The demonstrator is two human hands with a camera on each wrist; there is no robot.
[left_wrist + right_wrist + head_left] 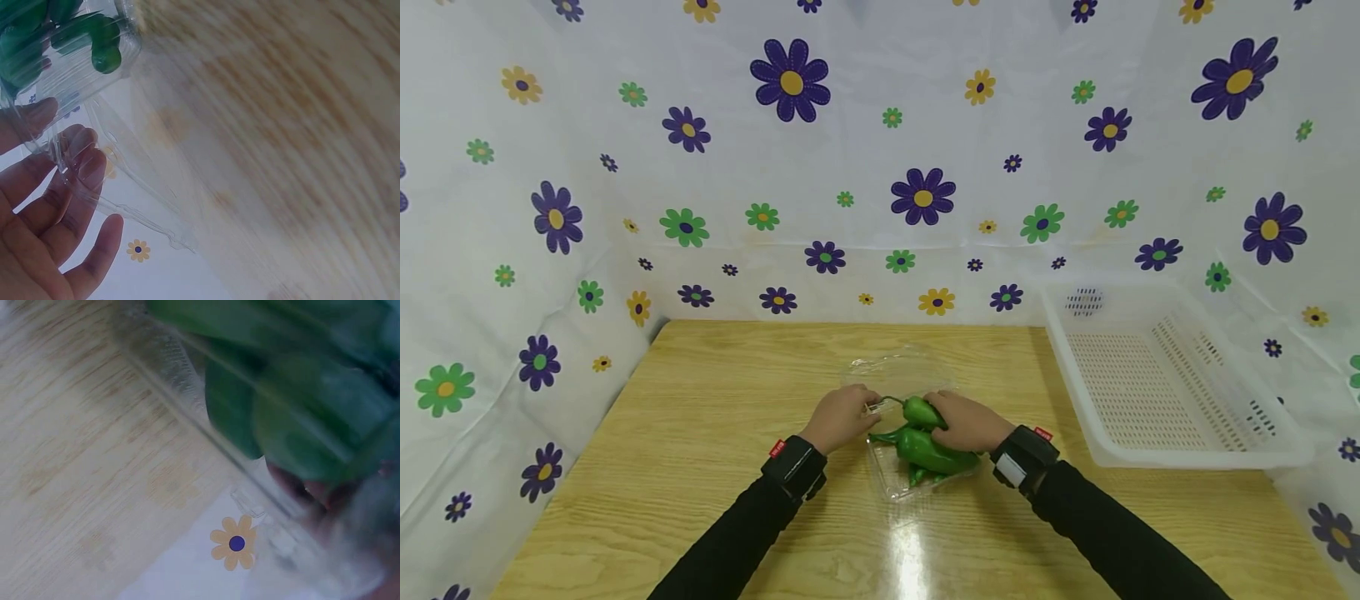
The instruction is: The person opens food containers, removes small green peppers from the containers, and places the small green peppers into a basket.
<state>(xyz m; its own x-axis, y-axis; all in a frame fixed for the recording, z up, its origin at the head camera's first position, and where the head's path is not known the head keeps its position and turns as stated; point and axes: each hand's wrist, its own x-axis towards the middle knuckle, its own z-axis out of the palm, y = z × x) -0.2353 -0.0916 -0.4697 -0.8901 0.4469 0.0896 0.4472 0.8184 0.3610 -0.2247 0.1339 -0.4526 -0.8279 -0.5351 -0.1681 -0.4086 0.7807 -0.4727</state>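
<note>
A clear plastic clamshell box (897, 486) lies open on the wooden table (700, 433), its lid (895, 367) folded back behind it. Several green peppers (936, 450) fill the box. My left hand (842, 417) pinches the box's left rim; in the left wrist view the thumb and fingers (81, 162) sit on either side of the clear plastic (125, 169), below the peppers (87, 37). My right hand (966, 421) curls over the top pepper (921, 411). In the blurred right wrist view, the peppers (300, 419) press against the box wall (181, 387), with fingertips (312, 487) just under them.
A white perforated basket (1187, 457) stands at the table's right edge, with nothing in it. A white cloth printed with flowers (790, 83) hangs behind and to both sides. Bare wood lies to the left and in front of the box.
</note>
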